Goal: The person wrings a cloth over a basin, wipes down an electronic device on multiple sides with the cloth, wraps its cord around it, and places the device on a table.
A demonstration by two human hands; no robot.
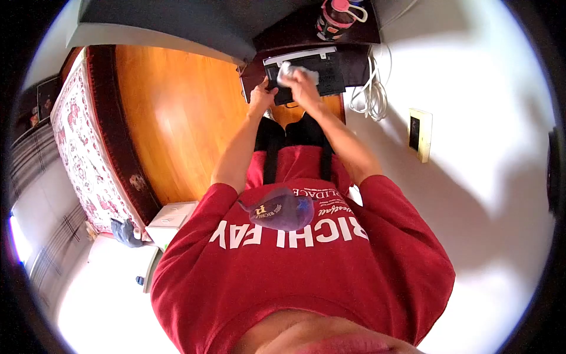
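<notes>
Your right hand (303, 89) grasps a crumpled white cloth (311, 75) against or just over the black panel (329, 75), which lies under and beyond your hands. Your left hand (260, 99) is at the panel's left edge, fingers partly spread; you can't tell from here whether it grips or only rests. Best to brace that edge lightly with the left, fold the cloth into a flat pad, and use even, gentle strokes. Mind the pink-lidded bottle (333, 25) beyond your right hand and the coiled white cable (375, 103) to its right.
</notes>
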